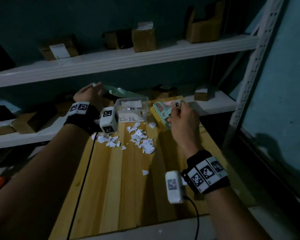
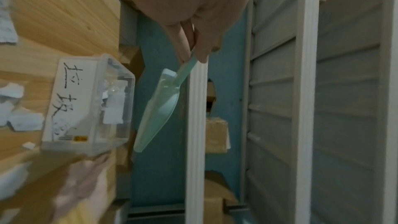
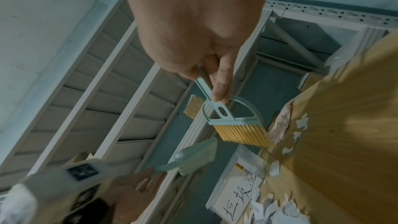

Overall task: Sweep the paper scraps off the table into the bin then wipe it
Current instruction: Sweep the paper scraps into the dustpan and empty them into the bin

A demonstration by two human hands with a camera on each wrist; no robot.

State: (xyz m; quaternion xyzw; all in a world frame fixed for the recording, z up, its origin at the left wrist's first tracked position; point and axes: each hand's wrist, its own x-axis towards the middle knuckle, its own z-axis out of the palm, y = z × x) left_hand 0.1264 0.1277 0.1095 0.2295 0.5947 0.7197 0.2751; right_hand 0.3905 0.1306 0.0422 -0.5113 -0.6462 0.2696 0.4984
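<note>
White paper scraps [image 1: 139, 137] lie heaped at the far end of the wooden table [image 1: 121, 184]. One stray scrap [image 1: 145, 172] lies nearer me. Behind the heap stands a clear plastic bin [image 1: 132, 109] with a handwritten label and some paper inside. My left hand [image 1: 89, 94] holds a mint-green dustpan [image 2: 159, 106] by its handle, lifted above and behind the bin. My right hand [image 1: 184, 118] grips the handle of a small brush [image 3: 234, 122] with yellow bristles, raised just right of the bin. A pink cloth [image 3: 282, 123] lies on the table's far corner.
White metal shelves [image 1: 121, 58] with several cardboard boxes [image 1: 144, 38] rise right behind the table. A perforated shelf upright [image 1: 253, 66] stands to the right, by a blue-green wall. Cables run from both wrist cameras across the table.
</note>
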